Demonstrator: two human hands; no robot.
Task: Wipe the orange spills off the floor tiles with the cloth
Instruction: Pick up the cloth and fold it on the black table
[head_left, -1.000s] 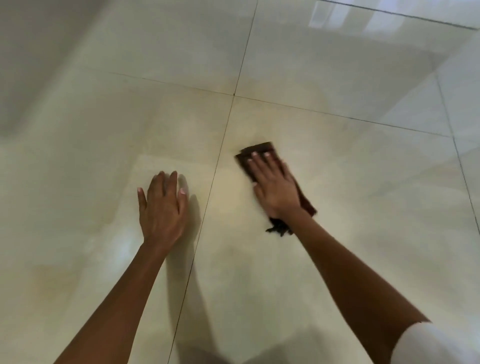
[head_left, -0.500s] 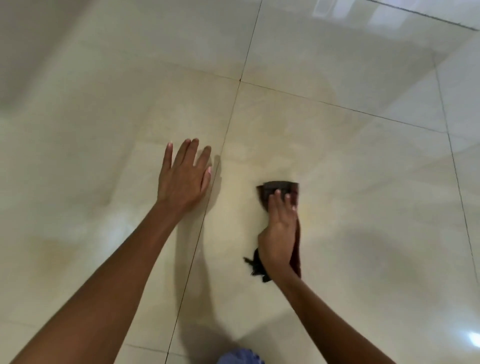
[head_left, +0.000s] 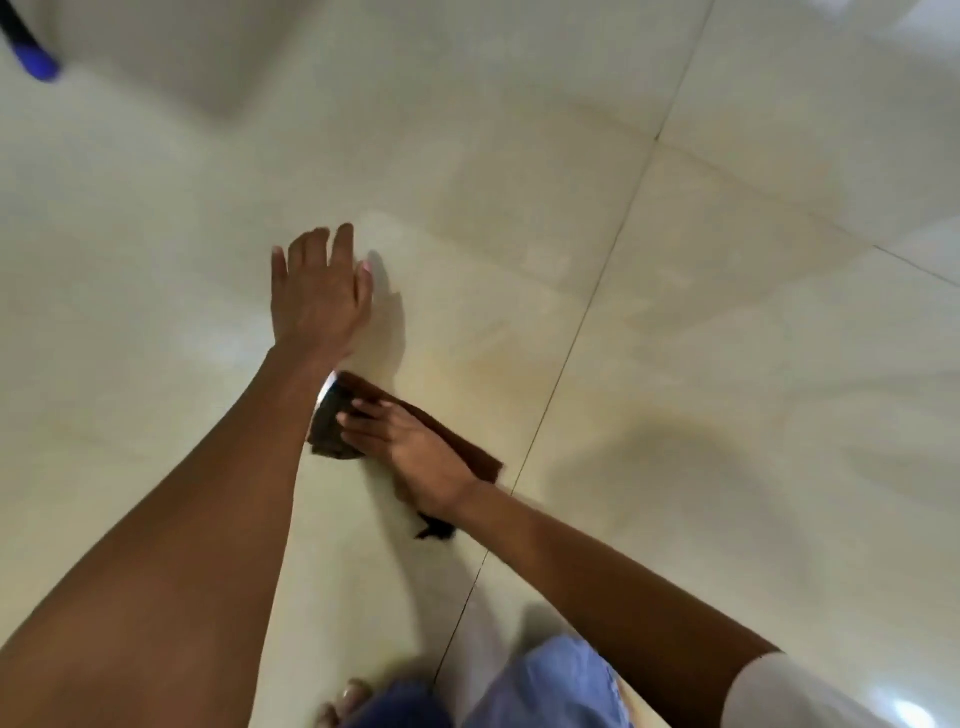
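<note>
On floor, left of the long grout line: both hands down, frame motion-blurred.
Cloth (head_left: 332, 423): dark brown, flat on the cream floor tiles (head_left: 727, 364), pinned under right hand; one end sticking out past the fingertips beside the left forearm, other edge showing behind the wrist, frayed bit poking out below the wrist.
Right hand (head_left: 415, 457): palm down on cloth, fingers (head_left: 363, 418) stretched out and close together, pressing flat, not curled round the fabric.
Left hand (head_left: 319, 296): palm on bare tile, beyond the cloth, fingers extended and slightly spread, holding nothing; shadow cast to its right.
Left forearm: crossing in front of cloth's left end, hiding part of it.
Orange spill (head_left: 493, 364): faint orange-tan smear on tile, just right of the hands, running up toward the grout line (head_left: 571, 353); edges too soft to trace.
Grout line: cloth's right corner near it, contact not clear.
Bottom edge: blue trousers (head_left: 545, 686), bare toes (head_left: 348, 699), white sleeve (head_left: 769, 691) on right arm.
Top left corner: blue object (head_left: 34, 65), blurred, not identifiable.
</note>
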